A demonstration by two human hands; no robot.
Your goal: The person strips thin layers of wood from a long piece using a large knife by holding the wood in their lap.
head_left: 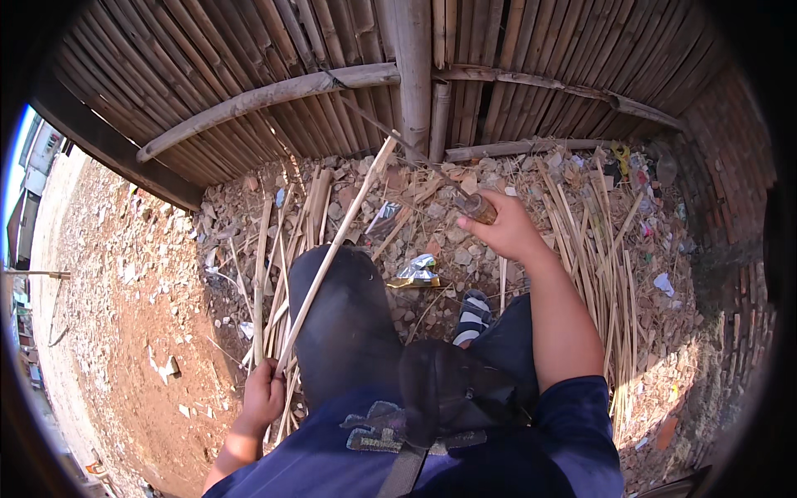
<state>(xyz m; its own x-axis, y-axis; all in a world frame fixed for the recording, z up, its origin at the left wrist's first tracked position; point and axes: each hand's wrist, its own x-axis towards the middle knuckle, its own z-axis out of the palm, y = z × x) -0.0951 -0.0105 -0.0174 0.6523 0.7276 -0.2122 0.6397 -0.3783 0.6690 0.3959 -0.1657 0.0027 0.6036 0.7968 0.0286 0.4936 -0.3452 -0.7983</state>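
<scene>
My left hand [264, 393], low on the left, is closed round the lower end of a long pale bamboo strip [336, 245]. The strip slants up and to the right across my left thigh. In my right hand [505, 227] is the wooden handle of a long, thin-bladed knife [444, 176]. Its dark blade points up and left, and in this view it crosses the top end of the strip; I cannot tell whether they touch.
More bamboo strips lie in a bundle [604, 282] on the right and in a pile [270, 282] by my left leg. Ahead stands a bamboo-slat fence [274, 50] with a post [413, 75]. A brick wall [730, 174] is at right. Rubble and a shiny wrapper [417, 271] cover the ground.
</scene>
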